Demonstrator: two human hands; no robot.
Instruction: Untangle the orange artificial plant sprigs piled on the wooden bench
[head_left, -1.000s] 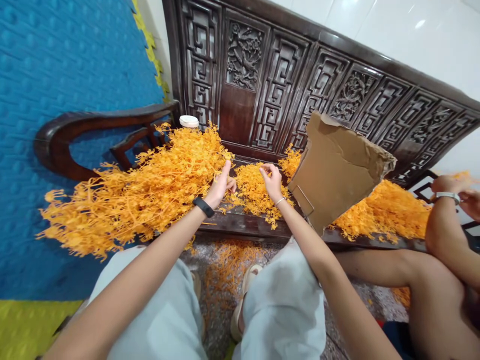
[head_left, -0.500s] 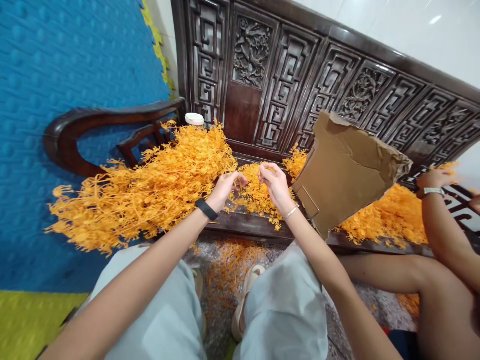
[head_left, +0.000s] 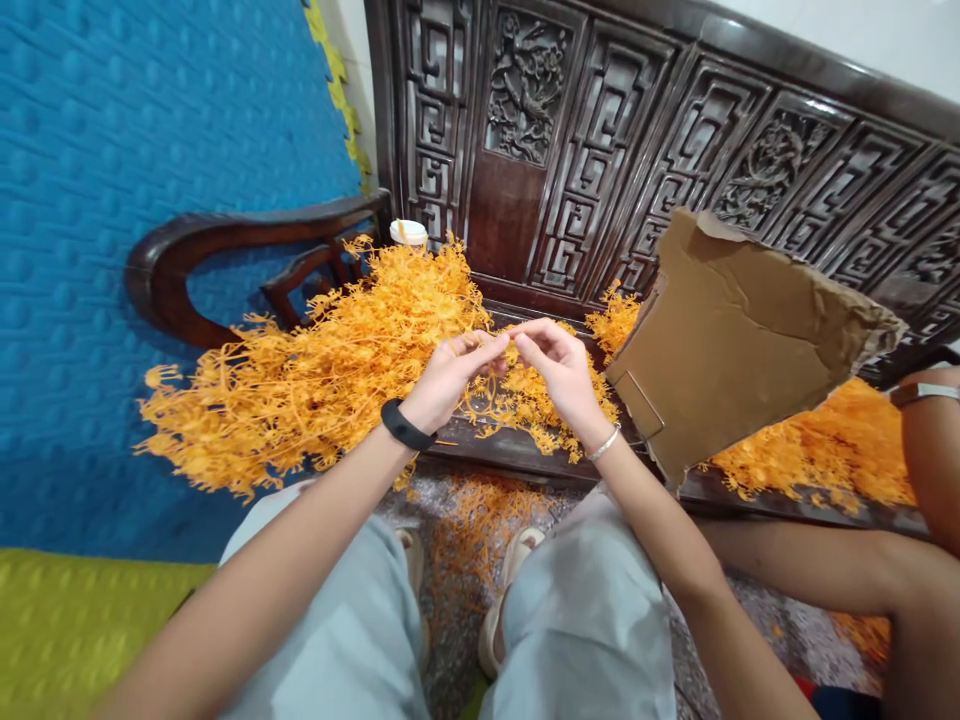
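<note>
My left hand (head_left: pixel 457 375), with a black band at its wrist, is pinched on a thin orange piece (head_left: pixel 489 400) that hangs in a loop below the fingers. Touching or nearly touching it at the fingertips is my right hand (head_left: pixel 559 375), also closed in a pinch; what it grips is too small to make out. A large heap of orange plastic pieces (head_left: pixel 322 380) lies beside my left hand. Behind and below my right hand, a smaller pile (head_left: pixel 536 405) rests on the dark wooden bench seat (head_left: pixel 517 455).
A cardboard sheet (head_left: pixel 735 340) stands slanted at the right, with another orange pile (head_left: pixel 825 440) beyond it. A person's arm (head_left: pixel 930 450) and leg are at the far right. A white-lidded container (head_left: pixel 409 233) stands by the carved backrest (head_left: pixel 502 215). Orange scraps (head_left: pixel 472 530) litter the floor.
My hands have come together, fingertip to fingertip. The view has shifted, so the bench and cardboard appear farther right. The other person's hand has mostly left the frame.
</note>
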